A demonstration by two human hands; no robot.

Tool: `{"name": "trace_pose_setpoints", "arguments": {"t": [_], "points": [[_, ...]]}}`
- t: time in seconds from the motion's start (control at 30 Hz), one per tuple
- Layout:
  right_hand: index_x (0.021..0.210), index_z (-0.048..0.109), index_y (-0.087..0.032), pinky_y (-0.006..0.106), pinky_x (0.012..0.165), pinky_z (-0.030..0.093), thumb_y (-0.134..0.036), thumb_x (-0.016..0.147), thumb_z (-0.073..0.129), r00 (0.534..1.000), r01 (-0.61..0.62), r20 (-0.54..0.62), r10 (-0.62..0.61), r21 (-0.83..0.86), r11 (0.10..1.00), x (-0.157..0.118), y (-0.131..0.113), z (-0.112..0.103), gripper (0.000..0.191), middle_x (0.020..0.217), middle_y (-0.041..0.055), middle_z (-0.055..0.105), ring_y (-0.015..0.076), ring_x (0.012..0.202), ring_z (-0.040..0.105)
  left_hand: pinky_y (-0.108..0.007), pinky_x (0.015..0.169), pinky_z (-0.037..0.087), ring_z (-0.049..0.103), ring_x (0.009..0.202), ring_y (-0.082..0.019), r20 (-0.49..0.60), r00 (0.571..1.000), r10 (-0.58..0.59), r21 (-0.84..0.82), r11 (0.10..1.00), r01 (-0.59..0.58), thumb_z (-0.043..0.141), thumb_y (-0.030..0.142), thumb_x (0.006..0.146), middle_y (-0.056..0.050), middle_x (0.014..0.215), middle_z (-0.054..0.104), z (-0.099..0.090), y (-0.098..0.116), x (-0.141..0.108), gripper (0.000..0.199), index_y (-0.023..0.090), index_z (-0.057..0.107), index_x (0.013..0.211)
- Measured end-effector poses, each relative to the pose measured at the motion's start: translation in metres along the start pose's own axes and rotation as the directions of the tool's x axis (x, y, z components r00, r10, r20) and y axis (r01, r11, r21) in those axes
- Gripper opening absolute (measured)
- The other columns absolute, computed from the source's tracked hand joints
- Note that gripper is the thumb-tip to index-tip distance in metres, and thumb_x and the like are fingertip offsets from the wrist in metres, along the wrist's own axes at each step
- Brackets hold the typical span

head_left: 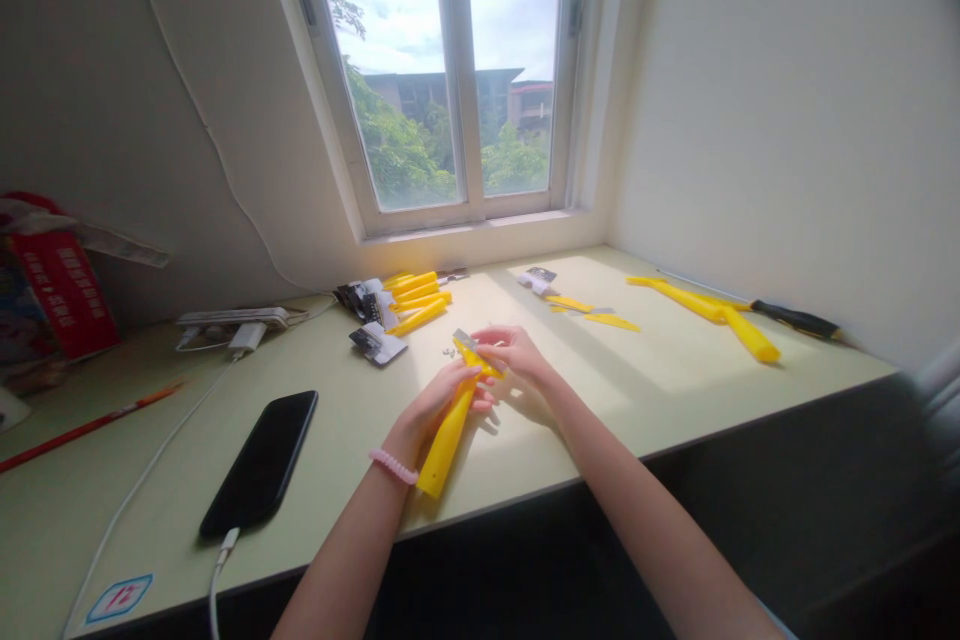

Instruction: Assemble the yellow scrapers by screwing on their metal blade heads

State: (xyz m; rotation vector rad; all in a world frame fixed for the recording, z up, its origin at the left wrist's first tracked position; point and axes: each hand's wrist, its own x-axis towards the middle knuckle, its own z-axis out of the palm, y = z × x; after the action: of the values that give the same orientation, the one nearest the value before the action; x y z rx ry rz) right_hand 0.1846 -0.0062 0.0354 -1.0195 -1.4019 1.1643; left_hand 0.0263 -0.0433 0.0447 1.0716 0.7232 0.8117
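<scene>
Fingers, left hand (441, 398): curled beneath and around a yellow tool (448, 442); grip closed on its upper handle.
Fingers, right hand (513, 352): bent inward, thumb and forefinger at the head of the yellow tool; whether they clamp it or only touch it cannot be told.
Yellow tool, position: above the near part of the tabletop (555, 450), tilted, metal blade (463, 339) pointing toward the window (461, 70), handle end toward the wearer.
Small metal pieces (451, 353): on the tabletop just left of the blade; too small to identify.
Left wrist: fitted with a pink beaded bracelet (394, 466).
Yellow-handled stack (416, 293): beyond the left hand, with black-and-white packaging (379, 344) at its left.
Flat yellow parts (592, 312): beyond the right hand, apart from it.
Far-right group: a long yellow piece (694, 302) beside a black-handled tool (796, 319).
Phone (260, 463): face up, left of the left forearm, white cable (228, 548) plugged into its near end.
Power strip (232, 318): at the wall, white adapter (247, 338) attached.
</scene>
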Motion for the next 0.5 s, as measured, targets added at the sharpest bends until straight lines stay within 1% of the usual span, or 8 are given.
{"name": "trace_pose_setpoints", "arguments": {"t": [0.1, 0.2, 0.4, 0.5], "points": [[0.098, 0.071, -0.018, 0.029, 0.062, 0.050, -0.031, 0.066, 0.073, 0.997, 0.031, 0.065, -0.031, 0.012, 0.999, -0.001, 0.002, 0.003, 0.035, 0.087, 0.0073, 0.071, 0.0184, 0.072, 0.065, -0.023, 0.053, 0.049, 0.059, 0.054, -0.012, -0.017, 0.999, 0.050, 0.051, 0.997, -0.049, 0.062, 0.026, 0.079, -0.006, 0.071, 0.063, -0.004, -0.005, 0.004, 0.019, 0.012, 0.060, 0.091], [0.102, 0.070, -0.019, 0.029, 0.063, 0.050, -0.033, 0.069, 0.071, 0.990, 0.039, 0.136, -0.045, 0.044, 0.998, -0.001, 0.003, 0.003, 0.036, 0.085, 0.0064, 0.071, 0.0175, 0.070, 0.064, -0.023, 0.051, 0.048, 0.060, 0.053, -0.012, -0.073, 0.993, 0.092, 0.104, 0.991, -0.084, 0.062, 0.029, 0.079, -0.005, 0.073, 0.064, -0.009, -0.010, 0.011, 0.022, 0.012, 0.060, 0.093], [0.096, 0.072, -0.018, 0.028, 0.063, 0.049, -0.026, 0.066, 0.071, 0.991, 0.019, 0.131, -0.023, 0.031, 0.999, 0.001, 0.001, 0.001, 0.030, 0.083, 0.0051, 0.072, 0.0160, 0.068, 0.063, -0.023, 0.044, 0.044, 0.057, 0.043, -0.012, -0.157, 0.982, 0.101, 0.188, 0.980, -0.070, 0.059, 0.040, 0.080, -0.005, 0.059, 0.060, -0.010, -0.016, 0.019, 0.029, 0.011, 0.058, 0.081], [0.092, 0.073, -0.018, 0.029, 0.064, 0.048, -0.026, 0.064, 0.072, 0.991, 0.027, 0.127, -0.029, 0.020, 0.999, 0.003, 0.002, 0.002, 0.030, 0.082, 0.0055, 0.072, 0.0166, 0.069, 0.063, -0.024, 0.044, 0.044, 0.055, 0.042, -0.013, -0.206, 0.970, 0.127, 0.204, 0.975, -0.084, 0.058, 0.044, 0.080, -0.003, 0.058, 0.058, -0.011, -0.016, 0.020, 0.032, 0.012, 0.058, 0.082]]}}
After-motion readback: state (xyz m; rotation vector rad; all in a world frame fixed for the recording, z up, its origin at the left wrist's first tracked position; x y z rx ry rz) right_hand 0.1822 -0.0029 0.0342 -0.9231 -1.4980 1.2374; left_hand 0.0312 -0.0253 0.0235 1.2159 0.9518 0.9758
